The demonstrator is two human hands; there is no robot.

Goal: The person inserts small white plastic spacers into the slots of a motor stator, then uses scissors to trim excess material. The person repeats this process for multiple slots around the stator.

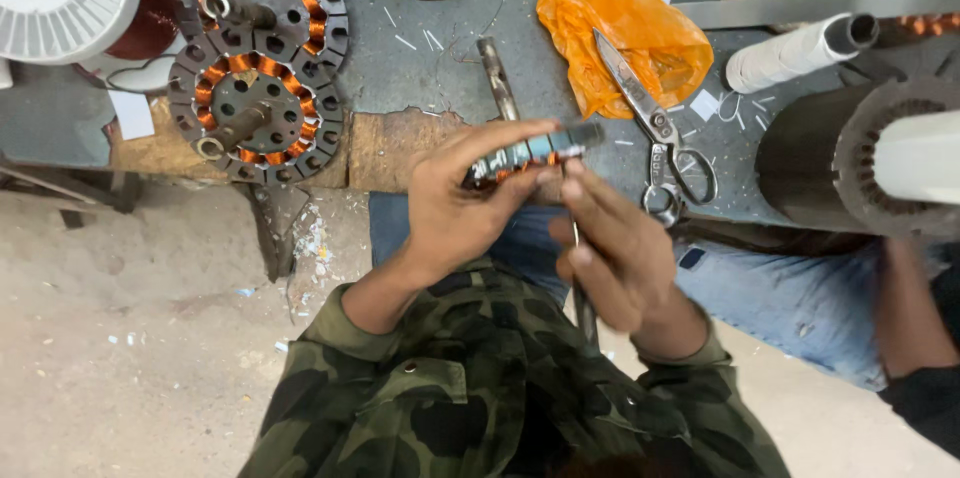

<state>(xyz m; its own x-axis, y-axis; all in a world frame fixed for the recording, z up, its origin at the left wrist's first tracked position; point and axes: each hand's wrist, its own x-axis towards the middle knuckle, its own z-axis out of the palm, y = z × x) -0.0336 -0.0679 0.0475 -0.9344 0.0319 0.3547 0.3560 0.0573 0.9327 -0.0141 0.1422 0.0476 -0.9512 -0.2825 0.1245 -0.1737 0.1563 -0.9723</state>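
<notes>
Where the two hands meet above the bench edge, a stator is held edge-on, its long axis running slightly up toward the right. The left hand is closed around its grey laminated rim, copper windings showing beneath. The right hand is closed on a thin metal rod, pointing upward. Steel scissors lie just beyond the right hand.

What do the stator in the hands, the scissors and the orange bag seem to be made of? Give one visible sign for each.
Stator: likely stacked steel plates, dull grey with a layered edge; its windings look like copper, shiny orange-brown.
Scissors: metal, probably steel, bright with worn grey blades and handles.
Orange bag: thin plastic film, glossy, crumpled and slightly see-through.
</notes>
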